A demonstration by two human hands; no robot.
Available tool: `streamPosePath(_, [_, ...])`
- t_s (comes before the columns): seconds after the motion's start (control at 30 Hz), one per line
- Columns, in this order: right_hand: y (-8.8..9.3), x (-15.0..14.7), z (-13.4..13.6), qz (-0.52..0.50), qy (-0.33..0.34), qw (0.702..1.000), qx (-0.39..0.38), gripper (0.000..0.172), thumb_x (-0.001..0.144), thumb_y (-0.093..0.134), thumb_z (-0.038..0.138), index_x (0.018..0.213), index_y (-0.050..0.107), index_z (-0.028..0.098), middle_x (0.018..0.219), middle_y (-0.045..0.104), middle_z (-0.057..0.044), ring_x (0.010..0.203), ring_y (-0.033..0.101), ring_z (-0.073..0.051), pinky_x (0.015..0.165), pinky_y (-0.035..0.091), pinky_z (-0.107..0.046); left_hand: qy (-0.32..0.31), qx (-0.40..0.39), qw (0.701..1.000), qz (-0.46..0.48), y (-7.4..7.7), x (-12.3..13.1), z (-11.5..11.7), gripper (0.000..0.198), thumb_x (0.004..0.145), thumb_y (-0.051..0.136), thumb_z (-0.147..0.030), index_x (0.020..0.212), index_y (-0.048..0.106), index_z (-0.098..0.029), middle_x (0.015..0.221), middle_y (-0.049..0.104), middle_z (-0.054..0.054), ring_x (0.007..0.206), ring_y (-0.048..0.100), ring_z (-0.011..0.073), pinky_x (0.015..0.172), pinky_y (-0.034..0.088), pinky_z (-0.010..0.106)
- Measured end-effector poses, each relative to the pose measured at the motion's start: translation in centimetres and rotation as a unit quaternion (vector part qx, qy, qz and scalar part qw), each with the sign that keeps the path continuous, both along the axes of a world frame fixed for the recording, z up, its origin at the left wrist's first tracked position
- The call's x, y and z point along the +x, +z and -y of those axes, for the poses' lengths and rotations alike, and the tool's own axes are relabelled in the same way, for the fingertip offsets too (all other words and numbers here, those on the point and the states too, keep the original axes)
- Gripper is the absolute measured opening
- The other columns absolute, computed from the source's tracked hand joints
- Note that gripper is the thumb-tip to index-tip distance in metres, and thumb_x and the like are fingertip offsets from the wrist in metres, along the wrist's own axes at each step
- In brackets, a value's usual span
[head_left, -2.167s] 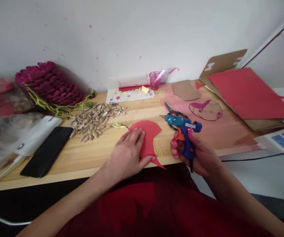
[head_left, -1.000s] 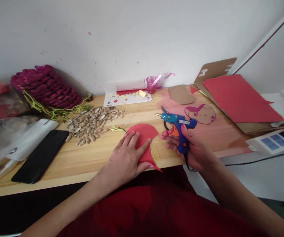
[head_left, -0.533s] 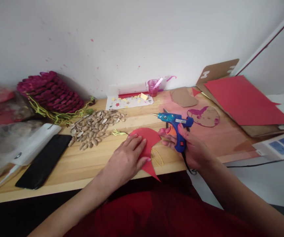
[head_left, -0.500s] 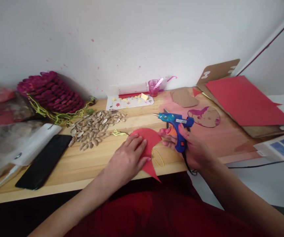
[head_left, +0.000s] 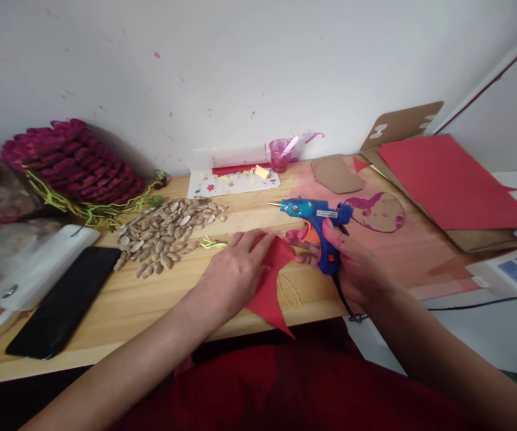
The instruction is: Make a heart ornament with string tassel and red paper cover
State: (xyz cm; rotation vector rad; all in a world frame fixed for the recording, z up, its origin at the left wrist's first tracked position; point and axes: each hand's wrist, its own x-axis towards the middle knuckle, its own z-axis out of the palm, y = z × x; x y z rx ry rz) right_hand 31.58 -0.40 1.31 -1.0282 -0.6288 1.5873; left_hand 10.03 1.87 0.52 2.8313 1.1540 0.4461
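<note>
A piece of cut red paper (head_left: 274, 287) lies at the table's front edge, its pointed end jutting over the edge. Across its upper left part bends my left hand (head_left: 236, 269), fingers close together and curled on the paper's far side; the fingertips are hidden. My right hand (head_left: 352, 260) is wrapped round the handle of a blue glue gun (head_left: 316, 212) with an orange trigger, its metal nozzle pointing left above the table. A loop of yellow string (head_left: 291, 293) lies beside the paper. Light green threads (head_left: 213, 243) show beyond my left hand.
Pumpkin-seed-like shells (head_left: 164, 233) are heaped left of centre, near a magenta scaled basket-like object (head_left: 79, 167). A black phone (head_left: 63, 305) lies front left. Red sheets (head_left: 456, 179), cardboard shapes (head_left: 337, 173) and a power strip (head_left: 514, 269) are on the right; a pink cup (head_left: 280, 157) stands behind.
My left hand's fingers have curled over the paper's far side, covering more of its rounded top. The glue gun has shifted slightly left and up. The view has moved a little.
</note>
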Motion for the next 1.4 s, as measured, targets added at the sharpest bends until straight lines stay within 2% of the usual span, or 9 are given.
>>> streamPosePath(0.13, [0.0, -0.1, 0.2, -0.018, 0.009, 1.0, -0.022, 0.027, 0.087, 0.067, 0.046, 0.107, 0.067, 0.027, 0.096, 0.077, -0.006, 0.102, 0.074, -0.028, 0.074, 0.063, -0.038, -0.029, 0.016, 0.999, -0.029, 0.2, 0.6, -1.0, 0.06, 0.09, 0.051, -0.002, 0.148, 0.04, -0.01, 0.143, 0.056, 0.016, 0.114, 0.057, 0.0286, 0.094, 0.057, 0.046])
streamPosePath(0.3, [0.0, 0.4, 0.8, -0.013, 0.046, 0.999, -0.025, 0.031, 0.088, 0.067, 0.05, 0.109, 0.066, 0.027, 0.095, 0.076, -0.006, 0.098, 0.074, -0.029, 0.064, 0.061, -0.034, -0.038, 0.03, 0.999, -0.02, 0.1, 0.2, -0.1, 0.035, 0.096, 0.051, -0.01, 0.131, 0.055, -0.013, 0.126, 0.064, 0.014, 0.106, 0.062, 0.0256, 0.091, 0.058, 0.042])
streamPosePath(0.47, [0.7, 2.3, 0.9, 0.132, 0.105, 0.986, 0.007, 0.033, 0.087, 0.069, 0.053, 0.099, 0.065, 0.023, 0.081, 0.074, -0.004, 0.06, 0.07, -0.018, 0.038, 0.042, -0.021, -0.033, 0.096, 0.995, -0.02, -1.1, -1.1, 2.2, 0.026, 0.096, 0.046, -0.006, 0.119, 0.058, -0.007, 0.121, 0.067, 0.017, 0.098, 0.069, 0.0251, 0.079, 0.063, 0.037])
streamPosePath(0.57, [1.2, 2.9, 0.4, 0.294, 0.159, 0.942, 0.025, 0.037, 0.089, 0.063, 0.058, 0.086, 0.066, 0.021, 0.059, 0.066, 0.0, 0.043, 0.056, -0.013, 0.037, 0.036, -0.022, -0.026, 0.139, 0.99, -0.019, -1.5, -1.7, 2.9, 0.028, 0.096, 0.043, -0.005, 0.12, 0.057, -0.006, 0.117, 0.069, 0.017, 0.089, 0.071, 0.0245, 0.07, 0.063, 0.035])
streamPosePath(0.67, [1.6, 2.5, -0.4, 0.407, 0.18, 0.891, 0.094, 0.036, 0.091, 0.061, 0.056, 0.082, 0.07, 0.022, 0.053, 0.062, 0.001, 0.047, 0.055, -0.015, 0.046, 0.041, -0.027, -0.03, 0.164, 0.986, -0.016, -1.6, -1.8, 3.1, 0.028, 0.096, 0.04, -0.005, 0.118, 0.058, -0.006, 0.113, 0.071, 0.017, 0.086, 0.071, 0.0233, 0.068, 0.064, 0.034])
streamPosePath(0.83, [1.7, 0.6, -1.5, 0.526, 0.192, 0.816, 0.145, 0.039, 0.093, 0.059, 0.052, 0.064, 0.06, 0.025, 0.045, 0.057, 0.001, 0.057, 0.06, -0.02, 0.062, 0.045, -0.034, -0.037, 0.165, 0.986, 0.001, -1.7, -1.8, 3.1, 0.028, 0.097, 0.038, -0.006, 0.115, 0.059, -0.007, 0.111, 0.071, 0.018, 0.089, 0.071, 0.0225, 0.072, 0.064, 0.034])
streamPosePath(1.03, [1.6, -0.6, -2.1, 0.608, 0.179, 0.757, 0.162, 0.047, 0.093, 0.053, 0.057, 0.058, 0.048, 0.026, 0.047, 0.057, 0.0, 0.058, 0.057, -0.021, 0.072, 0.043, -0.04, -0.041, 0.17, 0.985, 0.005, -1.8, -1.9, 3.2, 0.028, 0.097, 0.038, -0.006, 0.114, 0.06, -0.007, 0.111, 0.071, 0.017, 0.093, 0.071, 0.0233, 0.075, 0.065, 0.034])
streamPosePath(1.13, [1.5, -0.8, -2.3, 0.631, 0.171, 0.738, 0.167, 0.049, 0.092, 0.053, 0.06, 0.058, 0.048, 0.026, 0.051, 0.06, -0.002, 0.061, 0.056, -0.021, 0.07, 0.041, -0.04, -0.038, 0.167, 0.985, 0.005, -1.8, -1.9, 3.2, 0.028, 0.097, 0.038, -0.006, 0.113, 0.061, -0.008, 0.111, 0.072, 0.016, 0.093, 0.071, 0.0229, 0.076, 0.065, 0.034])
streamPosePath(1.4, [1.8, -1.1, -2.3, 0.638, 0.189, 0.723, 0.184, 0.046, 0.093, 0.051, 0.057, 0.061, 0.05, 0.024, 0.051, 0.057, 0.0, 0.059, 0.053, -0.019, 0.062, 0.035, -0.035, -0.045, 0.157, 0.986, 0.017, -1.8, -2.0, 3.1, 0.028, 0.097, 0.039, -0.006, 0.113, 0.062, -0.003, 0.109, 0.072, 0.017, 0.091, 0.071, 0.0248, 0.074, 0.065, 0.036])
